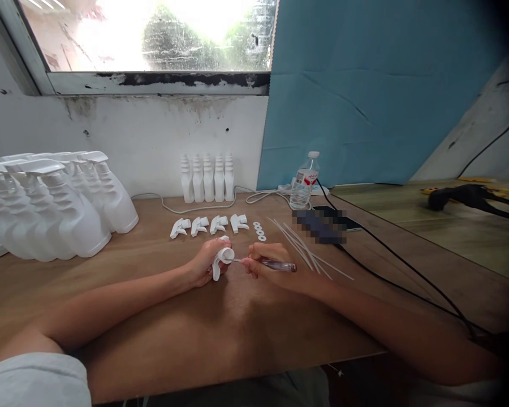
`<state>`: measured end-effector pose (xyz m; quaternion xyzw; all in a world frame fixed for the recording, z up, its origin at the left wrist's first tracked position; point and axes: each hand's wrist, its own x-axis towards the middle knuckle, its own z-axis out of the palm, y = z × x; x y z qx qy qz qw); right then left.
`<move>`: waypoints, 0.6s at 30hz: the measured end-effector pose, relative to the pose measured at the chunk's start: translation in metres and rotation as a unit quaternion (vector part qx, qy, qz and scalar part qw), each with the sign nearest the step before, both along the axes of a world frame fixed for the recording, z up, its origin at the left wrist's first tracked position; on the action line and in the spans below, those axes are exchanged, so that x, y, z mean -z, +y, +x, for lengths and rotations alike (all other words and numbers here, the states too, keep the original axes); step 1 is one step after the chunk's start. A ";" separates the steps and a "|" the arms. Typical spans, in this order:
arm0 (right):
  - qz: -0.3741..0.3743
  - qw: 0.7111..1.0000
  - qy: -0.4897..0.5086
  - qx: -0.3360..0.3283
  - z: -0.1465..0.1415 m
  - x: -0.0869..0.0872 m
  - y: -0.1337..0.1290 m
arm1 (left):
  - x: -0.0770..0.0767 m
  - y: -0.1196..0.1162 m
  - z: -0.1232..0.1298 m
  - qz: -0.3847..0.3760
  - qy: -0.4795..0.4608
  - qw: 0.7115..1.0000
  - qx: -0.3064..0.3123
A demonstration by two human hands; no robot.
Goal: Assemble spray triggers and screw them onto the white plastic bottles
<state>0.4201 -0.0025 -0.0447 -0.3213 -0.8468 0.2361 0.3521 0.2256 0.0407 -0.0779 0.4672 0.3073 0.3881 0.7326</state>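
Note:
My left hand (pixel 206 262) is closed around a white trigger spray head (pixel 226 255), its round opening turned to the right. In my right hand (pixel 266 259) is a screwdriver with a clear handle (pixel 282 265). Its thin metal shaft points left and meets the spray head's opening; how far the tip goes in is hidden. Several more white spray heads (pixel 219 224) lie in a row just beyond my hands. Small white rings (pixel 258 231) are lined up at the end of that row, and thin white tubes (pixel 299 246) lie beside my right hand.
Assembled white spray bottles (pixel 74 217) stand grouped at the left. Several headless white bottles (pixel 208 180) stand against the wall. A water bottle (pixel 304 183), a phone (pixel 335 217) and a blurred dark item are at the right. Black cables (pixel 401 257) cross the brown table (pixel 161 345) there.

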 end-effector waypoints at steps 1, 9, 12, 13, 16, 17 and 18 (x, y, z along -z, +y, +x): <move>0.012 1.000 -0.007 0.002 0.000 0.001 0.000 | 0.000 0.000 0.000 -0.001 0.000 1.000 -0.001; 0.180 0.983 -0.012 -0.018 -0.002 0.015 0.004 | 0.000 0.000 0.001 -0.004 -0.002 1.000 0.001; 0.203 0.979 -0.004 -0.031 -0.002 0.021 0.007 | 0.000 0.000 0.001 -0.005 -0.007 1.000 0.003; 0.209 0.977 -0.001 -0.037 -0.002 0.022 0.008 | -0.001 -0.001 0.001 -0.006 -0.009 1.000 0.004; 0.229 0.972 0.012 -0.055 -0.003 0.026 0.010 | -0.002 -0.001 0.000 -0.009 -0.017 1.000 0.005; 0.236 0.970 0.015 -0.061 -0.003 0.027 0.011 | -0.002 -0.001 0.000 -0.009 -0.020 1.000 0.005; 0.241 0.968 0.017 -0.066 -0.003 0.027 0.011 | -0.002 -0.001 0.000 -0.009 -0.022 1.000 0.005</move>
